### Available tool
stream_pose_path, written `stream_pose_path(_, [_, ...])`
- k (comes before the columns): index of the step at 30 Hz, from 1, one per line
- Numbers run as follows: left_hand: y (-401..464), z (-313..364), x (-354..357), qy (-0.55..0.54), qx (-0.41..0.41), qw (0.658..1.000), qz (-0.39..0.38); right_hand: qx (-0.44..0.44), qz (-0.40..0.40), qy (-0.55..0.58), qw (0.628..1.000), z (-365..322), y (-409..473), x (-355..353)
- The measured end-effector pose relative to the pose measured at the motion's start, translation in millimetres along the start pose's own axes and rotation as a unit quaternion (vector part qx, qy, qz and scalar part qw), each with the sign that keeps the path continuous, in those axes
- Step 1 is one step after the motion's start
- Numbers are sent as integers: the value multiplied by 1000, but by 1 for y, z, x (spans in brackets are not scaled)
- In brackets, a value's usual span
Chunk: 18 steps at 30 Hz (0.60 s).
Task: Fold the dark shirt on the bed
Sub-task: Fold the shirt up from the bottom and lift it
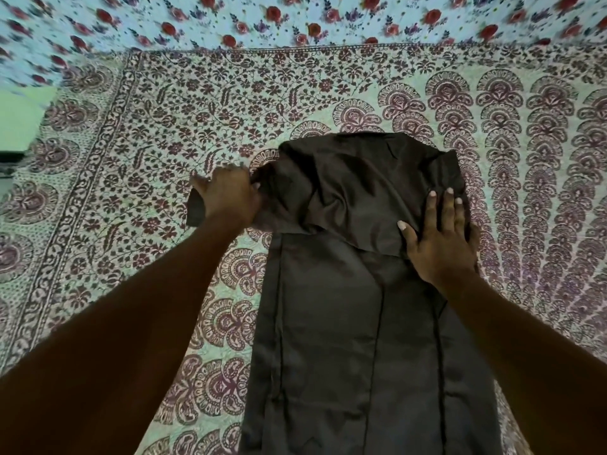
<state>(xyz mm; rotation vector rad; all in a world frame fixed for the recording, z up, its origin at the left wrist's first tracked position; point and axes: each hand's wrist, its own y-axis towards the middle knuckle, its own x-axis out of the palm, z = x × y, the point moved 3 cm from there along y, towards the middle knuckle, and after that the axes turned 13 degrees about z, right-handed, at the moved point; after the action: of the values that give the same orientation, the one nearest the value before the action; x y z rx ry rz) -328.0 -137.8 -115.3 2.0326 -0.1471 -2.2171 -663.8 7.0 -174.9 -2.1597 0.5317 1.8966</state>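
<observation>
The dark shirt (354,323) lies lengthwise on the bed, a long narrow strip running from the near edge toward the middle. Its far end is rumpled and folded over itself. My left hand (226,195) is closed on the shirt's left sleeve at the far left corner, and a dark bit of cloth sticks out beyond the fist. My right hand (440,238) lies flat with fingers spread on the right side of the folded part, pressing it down.
The bed is covered by a maroon and white patterned bedspread (164,133). Beyond it lies a pale blue sheet with red flowers (295,18). A green surface (19,116) shows past the bed's left edge.
</observation>
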Motion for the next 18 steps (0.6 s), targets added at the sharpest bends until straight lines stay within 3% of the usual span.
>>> stream_pose_path(1, [-3, 7, -11, -42, 1, 999, 25, -2, -13, -6, 1000, -1, 1, -1])
stream_pose_path(3, [-15, 31, -36, -225, -2, 974, 39, -1, -49, -7, 999, -2, 8, -3])
stream_pose_path(5, [-35, 65, -58, -407, 1, 912, -56, 4, -94, 39, 995, -3, 19, -13])
stream_pose_path(7, [-62, 102, -75, -496, 43, 852, -160, 16, -58, 152, 987, -6, 27, -38])
stream_pose_path(9, [-95, 135, -87, -537, 95, 806, -230, 116, -9, 303, 946, -1, 28, -65])
stream_pose_path(10, [-111, 149, -89, -543, 117, 792, -253, 192, -28, 396, 897, 1, 27, -75])
stream_pose_path(12, [-143, 177, -89, -538, 167, 775, -285, 316, -157, 525, 775, 3, 20, -95])
stream_pose_path(14, [-178, 202, -89, -528, 221, 760, -308, 309, -283, 578, 700, 6, 13, -114])
stream_pose_path(16, [-210, 222, -85, -507, 268, 753, -323, 249, -343, 580, 696, 13, -1, -134])
stream_pose_path(18, [-235, 236, -86, -471, 317, 747, -345, 183, -378, 543, 727, 25, -18, -139])
